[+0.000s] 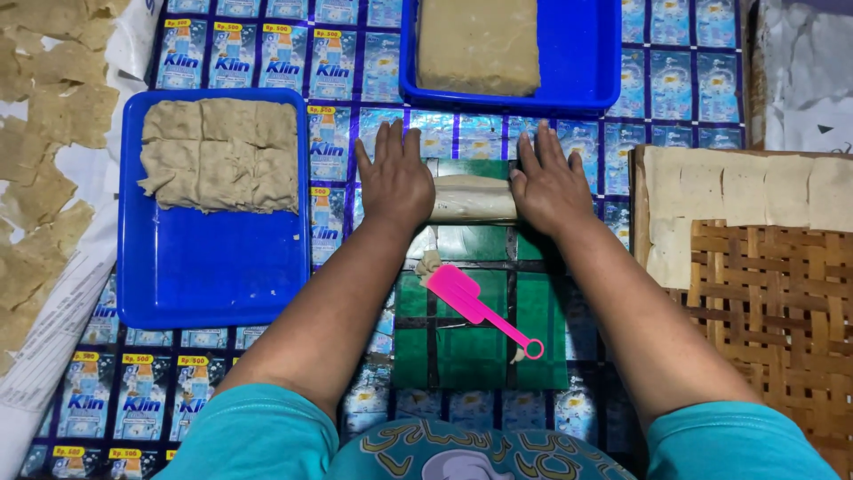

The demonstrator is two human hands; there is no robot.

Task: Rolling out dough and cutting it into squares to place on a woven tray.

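1. The left hand [394, 178] and right hand [551, 182] lie flat and open on a pale roll [473, 197], filling the far end of a green mat [480, 338].
2. A pink spatula [475, 305] lies slantwise on the mat between the forearms, blocking the middle.
3. Left: a blue tray [209, 284] stands close; its near half is bare, with dough squares [218, 153] at the far end.
4. Ahead: a second blue tray [577, 67] sits just past the fingertips, leaving a narrow strip.
5. Right: a woven rack [764, 302] with pale sheets [746, 187] closes that side.
6. The mat's near end is open.
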